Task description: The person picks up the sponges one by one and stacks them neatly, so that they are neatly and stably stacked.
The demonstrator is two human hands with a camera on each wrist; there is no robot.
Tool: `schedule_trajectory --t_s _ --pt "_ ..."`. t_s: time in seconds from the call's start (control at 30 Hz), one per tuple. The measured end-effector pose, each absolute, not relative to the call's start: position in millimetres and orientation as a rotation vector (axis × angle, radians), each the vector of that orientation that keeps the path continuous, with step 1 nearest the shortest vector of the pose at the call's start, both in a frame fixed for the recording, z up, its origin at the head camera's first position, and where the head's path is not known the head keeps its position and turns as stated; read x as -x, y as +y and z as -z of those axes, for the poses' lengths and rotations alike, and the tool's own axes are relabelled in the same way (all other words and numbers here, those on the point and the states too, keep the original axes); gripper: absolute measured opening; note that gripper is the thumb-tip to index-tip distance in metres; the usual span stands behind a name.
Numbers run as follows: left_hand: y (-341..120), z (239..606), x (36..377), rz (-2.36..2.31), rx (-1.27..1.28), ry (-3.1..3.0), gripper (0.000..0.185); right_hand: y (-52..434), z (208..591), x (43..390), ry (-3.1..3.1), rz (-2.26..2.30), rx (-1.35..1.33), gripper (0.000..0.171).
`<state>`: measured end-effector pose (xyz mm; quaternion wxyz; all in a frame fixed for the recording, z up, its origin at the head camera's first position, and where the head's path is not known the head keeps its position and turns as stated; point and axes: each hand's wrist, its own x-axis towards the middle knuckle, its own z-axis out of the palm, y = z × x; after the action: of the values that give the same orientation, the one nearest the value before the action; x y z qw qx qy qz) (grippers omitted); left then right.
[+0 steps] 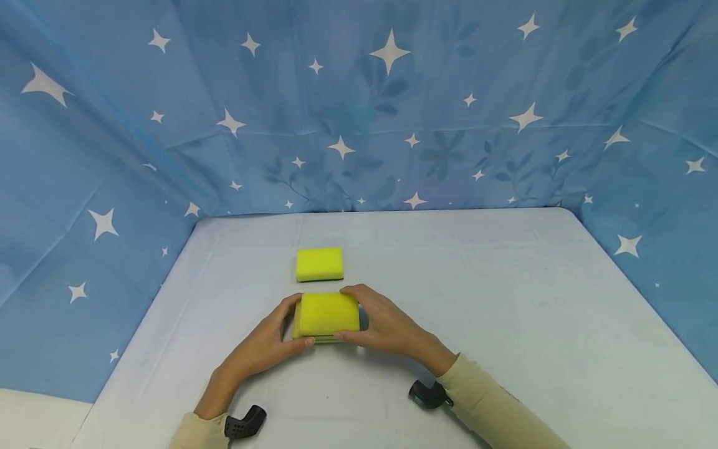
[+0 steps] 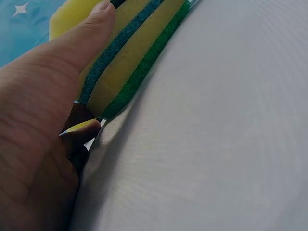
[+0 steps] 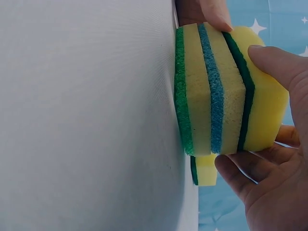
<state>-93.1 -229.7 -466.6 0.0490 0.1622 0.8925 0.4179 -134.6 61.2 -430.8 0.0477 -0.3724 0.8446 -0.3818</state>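
Three stacked sponges (image 1: 330,313) rest on the white table (image 1: 505,299), gripped from opposite sides by the fingers of the left hand (image 1: 266,340) and right hand (image 1: 387,321). Just beyond lies a lone yellow sponge (image 1: 320,264); starry blue curtain (image 1: 359,93) borders the table's back.

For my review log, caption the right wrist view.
Left hand and right hand hold a stack of three sponges; a fourth sponge lies beyond.
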Motion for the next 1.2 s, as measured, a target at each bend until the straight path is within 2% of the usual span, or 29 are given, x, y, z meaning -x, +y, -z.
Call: schedule_trajectory --t_s 0.3,0.57,1.2 --pt "-231 467 95 -1.308 -0.534 2.707 0.087 60 431 136 2.565 1.16 1.145 0.078" --pt "-232 469 94 -1.305 -0.515 2.707 0.088 63 430 138 2.528 1.173 1.138 0.086" --pt "-230 467 95 -1.311 -0.515 2.698 0.09 71 417 146 2.558 1.308 1.082 0.074"
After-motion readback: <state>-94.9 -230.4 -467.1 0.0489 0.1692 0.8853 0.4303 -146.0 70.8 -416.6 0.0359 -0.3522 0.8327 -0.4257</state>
